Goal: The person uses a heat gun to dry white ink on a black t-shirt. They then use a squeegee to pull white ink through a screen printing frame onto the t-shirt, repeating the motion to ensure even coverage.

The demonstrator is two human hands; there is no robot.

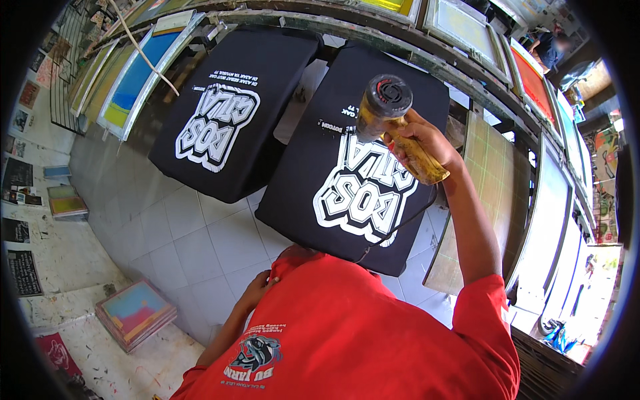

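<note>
My right hand (421, 143) is wrapped round the worn yellow handle of a heat gun (427, 160). The gun's round black vented end faces up, above a black printed shirt (320, 153) stretched over a board. Beneath the gun, bold white lettering with black outlines covers the fabric; hand and tool hide part of it. A dark cord (415, 217) hangs from the handle across the print. My left hand (257, 288) is low beside my red shirt, its fingers curled at the cloth's edge. A small white bit shows at the fingertips, too small to name.
A second board with a matching black shirt (227, 113) stands to the left. Framed printing screens (143, 77) line the far rack and the right side. A stack of small frames (137, 313) lies at lower left. Another person (550, 50) is at far upper right.
</note>
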